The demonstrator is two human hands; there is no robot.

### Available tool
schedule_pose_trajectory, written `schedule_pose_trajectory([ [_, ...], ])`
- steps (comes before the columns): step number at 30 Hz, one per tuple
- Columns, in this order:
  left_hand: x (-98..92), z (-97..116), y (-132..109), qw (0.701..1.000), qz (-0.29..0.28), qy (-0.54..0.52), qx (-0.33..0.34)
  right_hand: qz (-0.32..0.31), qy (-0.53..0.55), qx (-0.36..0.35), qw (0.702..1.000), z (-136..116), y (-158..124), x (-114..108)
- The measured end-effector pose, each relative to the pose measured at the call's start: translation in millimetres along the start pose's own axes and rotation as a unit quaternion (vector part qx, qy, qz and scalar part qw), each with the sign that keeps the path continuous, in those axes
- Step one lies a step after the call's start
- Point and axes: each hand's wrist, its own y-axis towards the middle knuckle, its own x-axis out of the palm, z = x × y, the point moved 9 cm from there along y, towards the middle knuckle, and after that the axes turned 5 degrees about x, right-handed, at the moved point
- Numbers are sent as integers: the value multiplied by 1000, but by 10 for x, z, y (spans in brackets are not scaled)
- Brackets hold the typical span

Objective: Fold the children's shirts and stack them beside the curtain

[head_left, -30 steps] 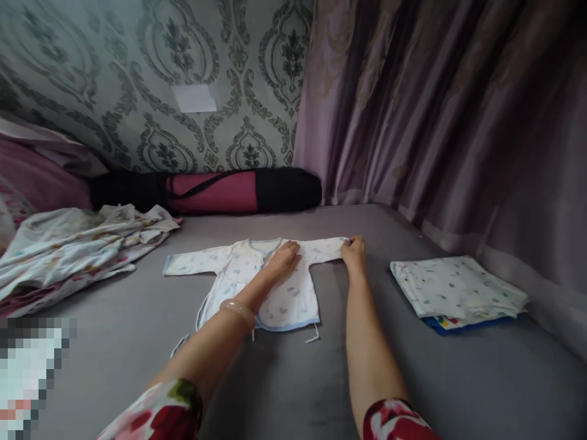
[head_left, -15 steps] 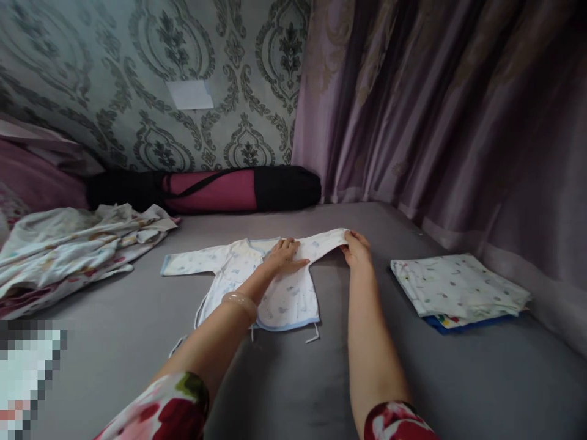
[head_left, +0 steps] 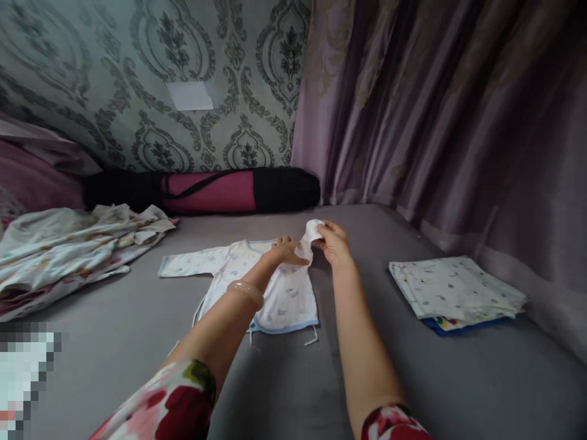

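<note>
A small white baby shirt (head_left: 287, 299) with a pale print and light blue trim lies spread on the grey bed sheet (head_left: 284, 385). Its left sleeve stretches out flat, and thin ties hang from the hem. Near the right shoulder, my left hand (head_left: 288, 250) rests on the cloth with fingers apart, a bangle on the wrist. My right hand (head_left: 335, 241) pinches the end of the right sleeve, which is lifted and bent back toward the shirt's body. Part of the neckline is hidden behind my left hand.
Folded white printed cloths (head_left: 458, 290) lie at the right over something blue. Rumpled printed clothes (head_left: 77, 250) are heaped at the left. A long black and maroon bag (head_left: 211, 190) lies along the wall, and a purple curtain (head_left: 394, 110) hangs at the right.
My right hand has moved left with the sleeve end, so the sleeve has gone from stretched out to lifted and bent inward. My left hand stays on the shirt.
</note>
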Motion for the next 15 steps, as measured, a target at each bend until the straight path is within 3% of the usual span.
schedule_pose_trajectory([
  [3,-125,-111,-167,996,76,-49,11,8,-9,28,1000,53,-51,52],
  [7,-234,-446,-633,978,171,-123,8,4,-36,22,999,47,-108,142],
  [11,-135,-753,-1108,966,212,-150,2,-10,-65,22,998,95,-158,269],
  [15,-19,-949,-1313,956,250,-150,-30,-25,-105,10,994,194,-213,411],
])
